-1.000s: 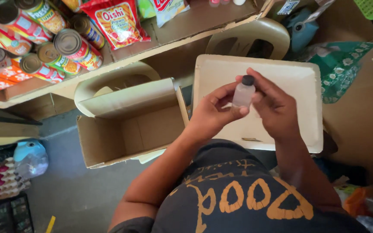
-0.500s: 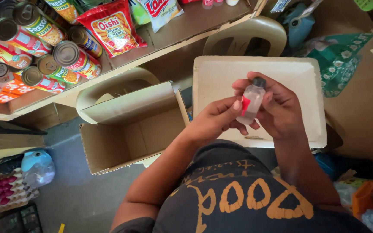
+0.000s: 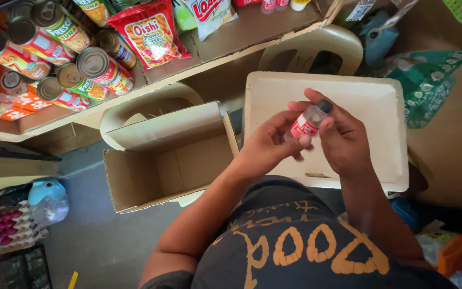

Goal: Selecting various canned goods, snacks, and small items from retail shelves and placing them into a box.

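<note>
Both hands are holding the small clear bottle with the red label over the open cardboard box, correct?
Not quite. In the head view both hands, left hand and right hand, do hold the small clear bottle, but over the cream plastic stool seat. The open cardboard box sits to their left.

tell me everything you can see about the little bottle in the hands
The small bottle looks like clear plastic, with a dark cap and a red-and-white label around its body. It is tilted, cap up and to the right, above the cream plastic tray. The left hand pinches its lower end; the right hand holds its cap end.
</note>
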